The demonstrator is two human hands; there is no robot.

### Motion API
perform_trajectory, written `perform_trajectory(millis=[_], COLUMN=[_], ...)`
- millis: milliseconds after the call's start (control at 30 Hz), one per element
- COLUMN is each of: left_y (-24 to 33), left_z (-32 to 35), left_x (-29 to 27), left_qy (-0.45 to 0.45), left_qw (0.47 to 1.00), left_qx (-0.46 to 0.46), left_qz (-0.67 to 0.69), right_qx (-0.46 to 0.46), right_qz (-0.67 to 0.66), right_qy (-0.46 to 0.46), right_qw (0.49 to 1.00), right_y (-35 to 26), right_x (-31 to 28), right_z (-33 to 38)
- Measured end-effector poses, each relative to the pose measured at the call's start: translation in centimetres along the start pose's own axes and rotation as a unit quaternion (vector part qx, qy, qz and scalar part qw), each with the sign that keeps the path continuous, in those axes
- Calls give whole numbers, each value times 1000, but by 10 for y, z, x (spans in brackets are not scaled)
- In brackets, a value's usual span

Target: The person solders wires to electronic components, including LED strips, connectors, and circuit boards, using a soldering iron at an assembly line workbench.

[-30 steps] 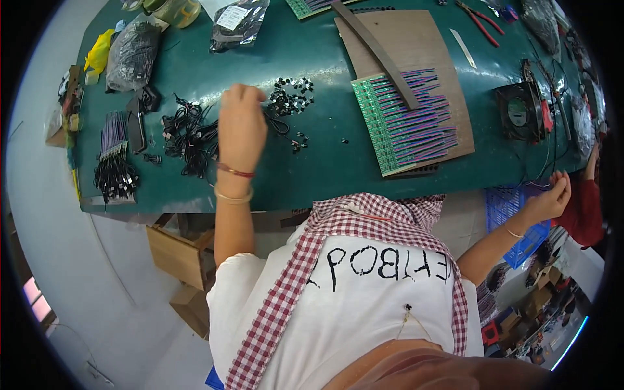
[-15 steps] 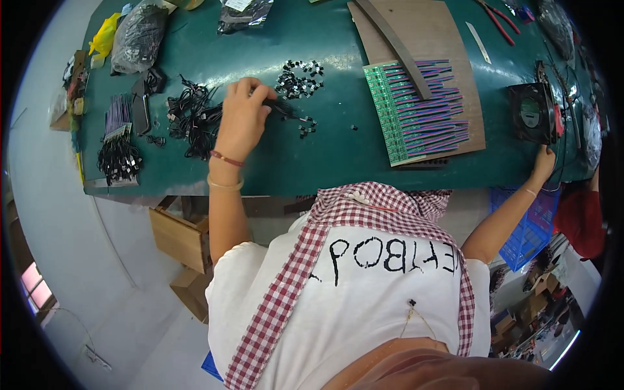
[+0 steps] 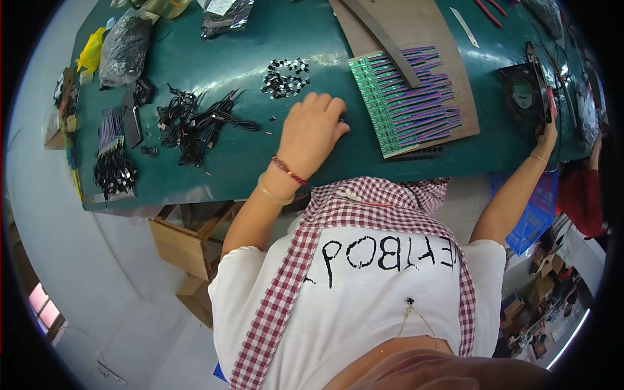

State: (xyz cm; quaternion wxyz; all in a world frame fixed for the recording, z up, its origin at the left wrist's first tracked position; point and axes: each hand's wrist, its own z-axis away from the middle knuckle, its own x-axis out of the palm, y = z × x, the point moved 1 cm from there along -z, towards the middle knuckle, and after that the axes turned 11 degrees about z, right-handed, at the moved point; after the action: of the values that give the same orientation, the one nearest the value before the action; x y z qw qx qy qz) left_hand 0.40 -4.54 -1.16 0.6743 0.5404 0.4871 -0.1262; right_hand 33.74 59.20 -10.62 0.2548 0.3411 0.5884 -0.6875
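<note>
My left hand (image 3: 312, 132) is over the middle of the green table, fingers curled down and thumb drawn in. Small dark bits show at its fingertips, and whatever lies under the palm is hidden. Behind it is a pile of small black-and-white connectors (image 3: 285, 79). Left of it spreads a tangle of black cables (image 3: 195, 123). At the right, my right hand (image 3: 548, 138) is closed on the near edge of a square black fan (image 3: 524, 96). Between the hands, green circuit boards (image 3: 377, 107) with purple wires lie on a brown board (image 3: 465, 97).
A grey metal bar (image 3: 383, 39) lies across the wires. At the left are a bundle of wired connectors (image 3: 114, 162), a black handled tool (image 3: 132, 123), a bag of dark parts (image 3: 125, 52) and a yellow bag (image 3: 91, 51). A blade (image 3: 465, 27) lies far right. Another person's red sleeve (image 3: 580, 201) shows at the right edge.
My left hand has moved right, away from the black cables, which now lie uncovered. The loose connectors in front of the pile are mostly out of sight. My right hand stays at the fan.
</note>
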Motion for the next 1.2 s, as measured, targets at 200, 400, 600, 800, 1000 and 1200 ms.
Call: perform_trajectory(millis=[200, 400, 600, 800, 1000, 1200], left_y=[0, 0, 44, 84, 94, 87], left_z=[-4, -4, -9, -21, -21, -19], left_x=[13, 3, -1, 13, 13, 22], left_qy=[-22, 8, -31, -37, 72, 101], left_qw=[999, 992, 822, 690, 737, 739], left_qx=[9, -30, -136, -129, -73, -69], left_qz=[-24, 120, 552, 711, 668, 662], right_qx=[-43, -217, -233, -174, -250, -262], right_qz=[-469, -567, -624, -497, -359, -308], right_qy=[-137, -19, -295, -392, -393, -390], right_qw=[871, 795, 685, 754, 809, 828], right_y=[-32, -80, -88, -127, -145, -153], right_x=[-33, -92, -112, -52, -32, -29], right_z=[147, 322, 378, 497, 518, 524])
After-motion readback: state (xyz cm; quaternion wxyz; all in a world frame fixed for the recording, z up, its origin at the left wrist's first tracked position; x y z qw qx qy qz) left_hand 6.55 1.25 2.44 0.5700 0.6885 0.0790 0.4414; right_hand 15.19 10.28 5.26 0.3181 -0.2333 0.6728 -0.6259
